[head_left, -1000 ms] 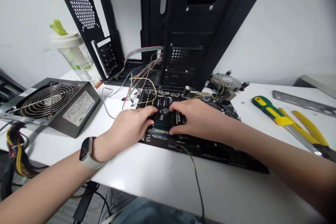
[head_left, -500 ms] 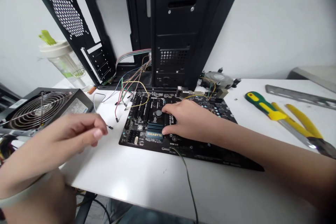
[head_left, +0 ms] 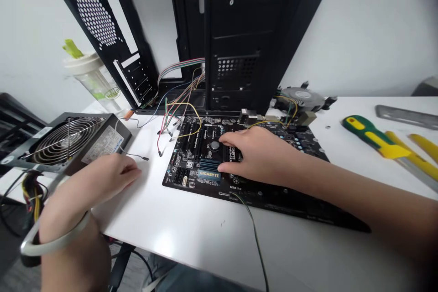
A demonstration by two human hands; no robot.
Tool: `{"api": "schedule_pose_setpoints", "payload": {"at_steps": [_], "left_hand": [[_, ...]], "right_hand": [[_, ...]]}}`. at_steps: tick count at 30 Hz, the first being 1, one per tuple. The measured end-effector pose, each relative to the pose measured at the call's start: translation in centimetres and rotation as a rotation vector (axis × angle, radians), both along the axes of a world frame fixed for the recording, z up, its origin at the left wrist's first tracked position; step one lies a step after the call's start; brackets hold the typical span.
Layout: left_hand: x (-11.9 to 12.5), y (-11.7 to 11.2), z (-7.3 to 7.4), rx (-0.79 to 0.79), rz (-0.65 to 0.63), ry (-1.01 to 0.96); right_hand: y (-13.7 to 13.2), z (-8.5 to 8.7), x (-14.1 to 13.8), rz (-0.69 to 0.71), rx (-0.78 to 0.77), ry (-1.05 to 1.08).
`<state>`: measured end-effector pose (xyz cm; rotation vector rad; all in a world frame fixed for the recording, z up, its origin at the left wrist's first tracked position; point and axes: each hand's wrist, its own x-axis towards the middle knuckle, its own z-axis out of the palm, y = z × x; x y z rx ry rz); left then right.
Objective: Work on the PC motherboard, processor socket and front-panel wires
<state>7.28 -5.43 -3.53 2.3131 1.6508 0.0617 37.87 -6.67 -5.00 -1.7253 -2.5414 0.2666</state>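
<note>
Gigabyte motherboard (head_left: 185, 164) is lying flat on the white desk (head_left: 191, 232), and I've got my right hand (head_left: 256, 155) on it, fingers spread around the heatsink (head_left: 209, 165). Left hand (head_left: 109, 178) is just by the PSU (head_left: 102, 143), fingers loosely curled, can't tell if they're pinching anything.

A Gigabyte motherboard (head_left: 191, 155) is laid flat on the counter (head_left: 191, 232), with the right hand (head_left: 260, 155) placed upon it. A computer case (head_left: 239, 32) is stood behind the board, a power supply (head_left: 68, 141) is set to its left, and a screwdriver (head_left: 372, 139) lies to its right.
</note>
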Motion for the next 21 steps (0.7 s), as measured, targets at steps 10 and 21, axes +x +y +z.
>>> {"api": "schedule_pose_setpoints", "payload": {"at_steps": [10,21], "left_hand": [[1.1,0.0,-0.8,-0.013,0.172,-0.065],[1.2,0.2,-1.7,-0.024,0.138,-0.220]], "right_hand": [[-0.2,-0.2,0.0,0.020,0.024,0.004],[-0.7,0.4,-0.2,0.079,0.022,0.007]]}}
